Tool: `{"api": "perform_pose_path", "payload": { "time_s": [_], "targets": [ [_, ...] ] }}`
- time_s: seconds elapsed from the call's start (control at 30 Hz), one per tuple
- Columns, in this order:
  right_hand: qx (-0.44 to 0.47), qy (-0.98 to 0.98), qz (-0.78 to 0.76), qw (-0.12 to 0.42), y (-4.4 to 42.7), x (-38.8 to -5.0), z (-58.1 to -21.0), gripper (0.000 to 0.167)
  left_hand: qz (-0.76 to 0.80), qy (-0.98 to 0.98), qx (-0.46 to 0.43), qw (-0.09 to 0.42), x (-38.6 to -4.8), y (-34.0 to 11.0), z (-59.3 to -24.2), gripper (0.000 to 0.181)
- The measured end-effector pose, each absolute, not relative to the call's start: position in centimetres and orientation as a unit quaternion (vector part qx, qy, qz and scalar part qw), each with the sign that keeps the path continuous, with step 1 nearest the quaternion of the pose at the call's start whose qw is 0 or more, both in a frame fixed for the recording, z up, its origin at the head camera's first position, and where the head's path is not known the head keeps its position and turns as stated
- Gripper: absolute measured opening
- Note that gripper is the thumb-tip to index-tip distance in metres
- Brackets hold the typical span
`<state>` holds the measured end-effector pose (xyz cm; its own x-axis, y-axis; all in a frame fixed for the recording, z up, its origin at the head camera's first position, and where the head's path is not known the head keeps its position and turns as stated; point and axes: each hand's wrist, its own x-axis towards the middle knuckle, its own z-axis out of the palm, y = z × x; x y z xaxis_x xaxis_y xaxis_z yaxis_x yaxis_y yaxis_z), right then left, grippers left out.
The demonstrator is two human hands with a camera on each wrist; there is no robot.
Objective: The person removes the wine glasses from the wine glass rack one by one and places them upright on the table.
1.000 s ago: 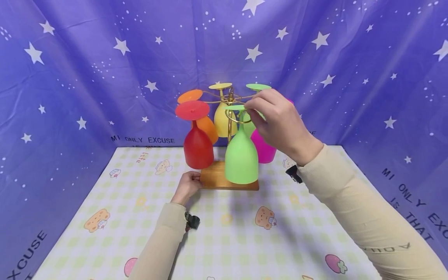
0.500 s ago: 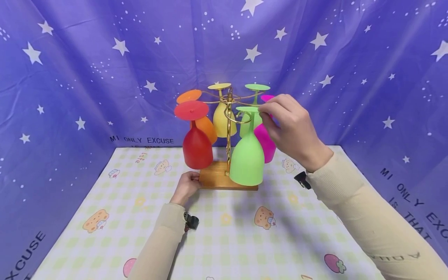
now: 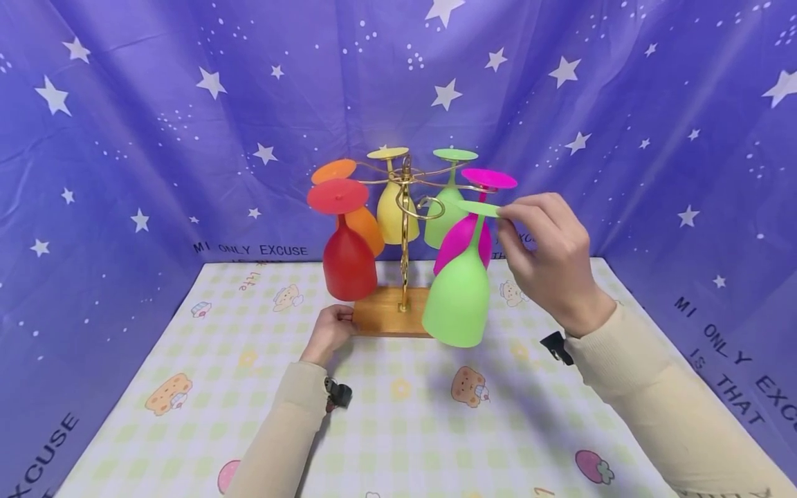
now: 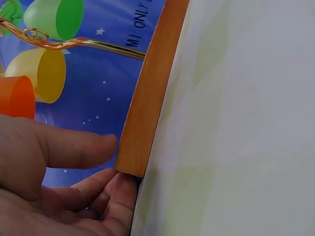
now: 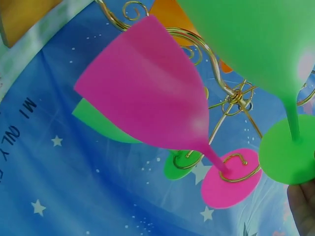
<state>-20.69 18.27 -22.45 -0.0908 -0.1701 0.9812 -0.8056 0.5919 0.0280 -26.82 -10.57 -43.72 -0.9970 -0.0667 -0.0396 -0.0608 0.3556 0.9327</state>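
My right hand (image 3: 554, 256) pinches the foot of a light green wine glass (image 3: 457, 304), which hangs upside down and slightly tilted, apart from the rack's front ring (image 3: 445, 207). In the right wrist view its bowl is cut off by the frame edge, and only fingertips (image 5: 300, 206) show at the foot. With thumb and fingers, my left hand (image 3: 330, 332) holds the left end of the rack's wooden base (image 3: 389, 315). The left wrist view shows the thumb (image 4: 83, 150) against one face of the base and other fingers around its end. A gold post (image 3: 405, 263) rises from the base.
Red (image 3: 350, 263), orange (image 3: 367, 232), yellow (image 3: 398, 214), second green (image 3: 445, 214) and magenta (image 3: 486, 178) wine glasses hang inverted around the rack. Beneath lies a checked tablecloth (image 3: 398, 429). A blue starry curtain (image 3: 349, 83) encloses the back and sides.
My right hand has drawn the light green wine glass out of the front ring, moving right, down and nearer. The left hand stays on the base.
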Motion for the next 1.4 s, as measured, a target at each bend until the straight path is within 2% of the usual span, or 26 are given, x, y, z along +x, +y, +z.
{"api": "perform_pose_path", "payload": {
  "time_s": [0.33,0.63,0.73,1.03,1.27,1.4],
  "targets": [
    [0.308,-0.7,0.288,0.576,19.5,-19.7,-24.9,0.007,-0.548,-0.835,0.048,0.002,-25.8,-10.5,-43.1,0.032],
    [0.29,-0.71,0.286,0.575,20.7,-19.4,-28.4,0.014,-0.478,-0.876,0.001,0.058,-23.6,-10.0,-42.1,0.015],
    [0.288,-0.715,0.285,0.57,21.0,-19.4,-29.6,0.014,-0.472,-0.88,-0.016,0.06,-22.8,-9.8,-41.4,0.015],
    [0.274,-0.728,0.298,0.553,21.8,-19.4,-32.7,0.013,-0.503,-0.857,-0.113,-0.013,-19.3,-8.6,-39.4,0.011],
    [0.253,-0.737,0.31,0.544,22.0,-19.1,-34.7,0.01,-0.614,-0.757,-0.179,-0.135,-17.1,-7.4,-39.4,0.035],
    [0.243,-0.744,0.317,0.536,21.9,-18.8,-35.9,0.008,-0.644,-0.724,-0.177,-0.17,-16.6,-6.8,-39.5,0.04]
  ]
}}
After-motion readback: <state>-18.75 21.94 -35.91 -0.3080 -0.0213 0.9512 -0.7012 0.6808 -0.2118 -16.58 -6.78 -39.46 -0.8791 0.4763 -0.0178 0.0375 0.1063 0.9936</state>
